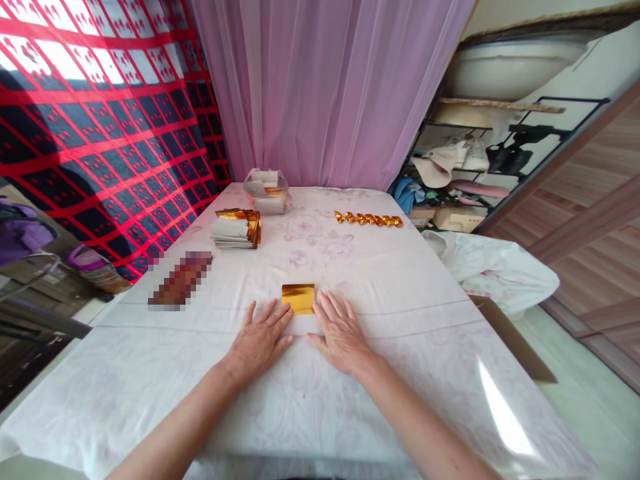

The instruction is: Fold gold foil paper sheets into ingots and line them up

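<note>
A small sheet of shiny gold foil paper (299, 299) lies flat on the pale flowered tablecloth (300, 387). My left hand (260, 337) rests palm down with its fingers spread, the fingertips at the sheet's lower left corner. On the other side my right hand (340, 330) also lies flat and open, its fingertips at the sheet's right edge. Further back to the left is a stack of foil papers (235, 230), grey on the faces I see and gold at the edges. A row of several folded gold foil pieces (369, 219) sits at the back right.
Behind the stack is a clear plastic bag (267, 192) of more papers. A pixelated reddish-brown object (181, 281) lies at the left. Purple curtains (335, 93) hang behind the table. Right of it are a loaded shelf rack (465, 160), a white bag (505, 267) and a cardboard box (515, 337).
</note>
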